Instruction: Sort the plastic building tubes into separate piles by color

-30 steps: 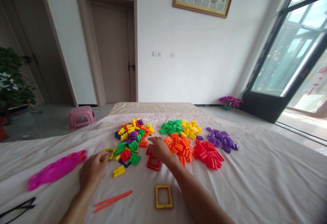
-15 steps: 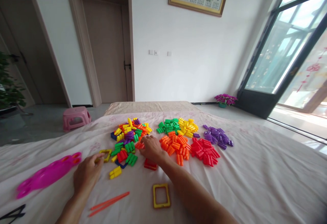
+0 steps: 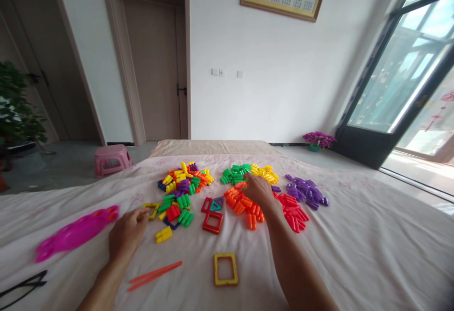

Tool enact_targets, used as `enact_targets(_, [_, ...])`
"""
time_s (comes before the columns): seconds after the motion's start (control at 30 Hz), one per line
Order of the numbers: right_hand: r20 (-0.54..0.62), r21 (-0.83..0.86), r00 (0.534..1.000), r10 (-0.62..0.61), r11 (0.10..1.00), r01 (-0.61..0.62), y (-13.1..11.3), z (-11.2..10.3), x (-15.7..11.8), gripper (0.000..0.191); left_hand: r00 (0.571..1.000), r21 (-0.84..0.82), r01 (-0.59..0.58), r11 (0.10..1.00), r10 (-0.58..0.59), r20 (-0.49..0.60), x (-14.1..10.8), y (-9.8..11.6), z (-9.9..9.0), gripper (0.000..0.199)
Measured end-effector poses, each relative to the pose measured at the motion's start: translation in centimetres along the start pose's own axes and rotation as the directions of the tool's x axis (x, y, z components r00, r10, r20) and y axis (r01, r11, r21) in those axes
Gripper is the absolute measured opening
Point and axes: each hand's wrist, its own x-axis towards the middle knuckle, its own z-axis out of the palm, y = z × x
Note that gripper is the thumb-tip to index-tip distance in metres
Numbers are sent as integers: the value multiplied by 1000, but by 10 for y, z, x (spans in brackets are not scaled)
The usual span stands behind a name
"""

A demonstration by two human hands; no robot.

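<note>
My left hand pinches a yellow frame piece at the left of the mixed pile. Over the orange pile, near the green pile and yellow pile, is my right hand; its fingertips point down and what they hold, if anything, is hidden. The red pile lies partly behind my right wrist, with the purple pile beyond. Red square frames and small triangle frames lie between the mixed and orange piles.
A yellow frame and orange sticks lie near the front. At left are a pink tray and black glasses. A pink stool stands beyond the cloth-covered table.
My right hand has moved right, from the mixed pile to above the orange pile, uncovering the red and triangle frames. My left hand stays at the yellow frame. The view has shifted slightly.
</note>
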Motion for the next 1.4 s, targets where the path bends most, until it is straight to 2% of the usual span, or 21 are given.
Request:
enact_targets(0.07, [-4,12,999,-47,999,47,-2,-1,-1,39,1000,3,2,1000,-2,1,0,1,-1,42])
enact_targets(0.13, [11,69,988,-154,986,153,-12,2,-3,37,1000,-1,4,1000,-4,7,-1,3,-2,42])
enact_targets(0.23, [59,182,941,-334,930,319,-37,14,-9,38,1000,-11,10,1000,-9,6,-3,5,-4,42])
enact_targets(0.33, [81,255,894,-440,876,408,-63,31,-16,36,1000,-11,-8,1000,8,-7,-4,6,-6,42])
enact_targets(0.47, [48,315,840,-541,806,501,-88,54,-26,36,999,-1,-41,999,41,-32,-4,5,-5,41])
enact_targets(0.63, [-2,364,780,-626,726,584,-111,71,-33,50,999,-7,-40,999,40,-28,-2,1,-2,40])
enact_targets(0.8, [-24,349,729,-685,677,648,-132,85,-24,61,998,-8,-51,999,50,-28,-1,0,-1,40])
enact_targets(0.9, [16,337,702,-712,665,666,-140,93,-18,58,998,-9,-56,998,56,-33,0,0,0,40])
enact_targets(1.03, [36,327,747,-664,714,619,-142,95,-18,47,998,-18,-64,998,63,-28,-1,-1,1,40])
enact_targets(1.2, [14,304,797,-604,761,573,-136,86,-23,45,998,-14,-57,998,57,-24,-1,0,-1,41])
enact_targets(1.3, [-43,336,825,-563,770,543,-126,78,-21,46,999,-6,-50,999,50,-12,-2,2,-2,42])
enact_targets(1.4, [-94,402,880,-465,791,461,-109,68,-14,48,999,-1,-51,999,51,-7,-1,1,-3,43])
